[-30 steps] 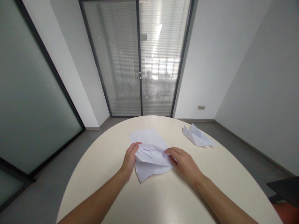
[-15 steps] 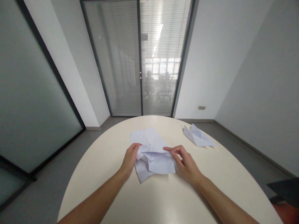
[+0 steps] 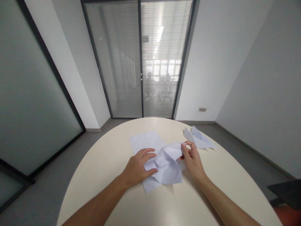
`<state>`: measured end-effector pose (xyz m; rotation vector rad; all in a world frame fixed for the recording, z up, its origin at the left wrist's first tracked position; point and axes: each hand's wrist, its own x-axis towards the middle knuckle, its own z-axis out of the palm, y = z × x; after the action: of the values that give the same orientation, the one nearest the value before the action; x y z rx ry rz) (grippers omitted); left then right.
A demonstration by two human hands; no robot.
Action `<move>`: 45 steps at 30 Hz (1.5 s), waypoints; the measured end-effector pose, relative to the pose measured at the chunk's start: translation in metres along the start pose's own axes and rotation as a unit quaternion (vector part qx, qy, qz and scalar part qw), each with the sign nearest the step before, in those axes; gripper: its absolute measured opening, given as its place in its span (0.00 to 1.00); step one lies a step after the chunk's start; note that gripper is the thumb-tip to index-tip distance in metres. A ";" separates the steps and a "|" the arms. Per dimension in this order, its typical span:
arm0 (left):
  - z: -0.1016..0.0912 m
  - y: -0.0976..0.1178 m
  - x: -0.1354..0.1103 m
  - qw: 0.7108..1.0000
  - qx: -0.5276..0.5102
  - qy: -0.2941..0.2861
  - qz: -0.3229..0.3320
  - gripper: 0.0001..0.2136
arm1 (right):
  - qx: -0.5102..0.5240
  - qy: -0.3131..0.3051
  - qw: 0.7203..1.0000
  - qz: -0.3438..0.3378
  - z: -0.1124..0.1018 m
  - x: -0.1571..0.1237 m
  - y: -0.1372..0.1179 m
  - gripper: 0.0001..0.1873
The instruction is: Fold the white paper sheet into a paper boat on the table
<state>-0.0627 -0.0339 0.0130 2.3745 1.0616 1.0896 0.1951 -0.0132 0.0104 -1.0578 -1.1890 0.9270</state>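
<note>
Here, the right hand (image 3: 193, 160) pinches the creased white paper (image 3: 170, 172) by its far right edge; the left hand (image 3: 136, 167), thumb and fingers spread, touches the paper's left side above the tabletop (image 3: 141, 212). Likely light, limp and easily torn, it suits gentle edge pinches.

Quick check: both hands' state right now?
Left hand: open, spread at the folded paper's left side.
Right hand: closed, pinching the paper's right end.

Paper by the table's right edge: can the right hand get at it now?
Likely yes: the edge paper lies just past the right hand, nothing visible between, but that hand pinches the creased paper.
</note>
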 end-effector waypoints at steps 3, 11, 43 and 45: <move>0.001 0.001 0.001 0.997 -0.038 0.026 -0.057 0.12 | 0.019 0.009 1.000 -0.001 -0.001 0.002 0.004 0.23; 0.006 0.000 0.008 0.929 -0.254 0.140 -0.229 0.19 | 0.019 -0.009 0.999 0.024 -0.002 0.003 0.000 0.32; -0.002 0.007 0.011 0.770 -0.546 0.056 -0.325 0.24 | -0.010 -0.288 0.957 0.030 0.000 -0.014 -0.020 0.26; -0.004 0.011 0.010 0.771 -0.554 -0.008 -0.313 0.25 | -0.010 -0.255 0.967 0.022 -0.001 -0.012 -0.020 0.28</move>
<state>-0.0555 -0.0342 0.0270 0.9756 0.7428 0.9841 0.1948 -0.0303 0.0263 -0.8862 -1.6019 1.2731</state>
